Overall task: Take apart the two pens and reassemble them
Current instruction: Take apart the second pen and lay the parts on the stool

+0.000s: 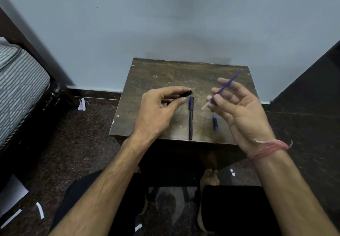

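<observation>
Table (pixel 147 73) w/ parts. Your left hand (pixel 156 110) is gripping the barrel (pixel 185 94), fingers curled round it; your right hand (pixel 237 110) is pinching the refill (pixel 226 84) above. Pen (pixel 191 118) & cap (pixel 214 122) are lying between them on the table.

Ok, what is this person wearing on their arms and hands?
Both forearms are bare, with no sleeves and no gloves. The right wrist carries a pinkish-red thread band, wound round several times, with frayed loose ends. The left hand and right hand show no rings.
</observation>
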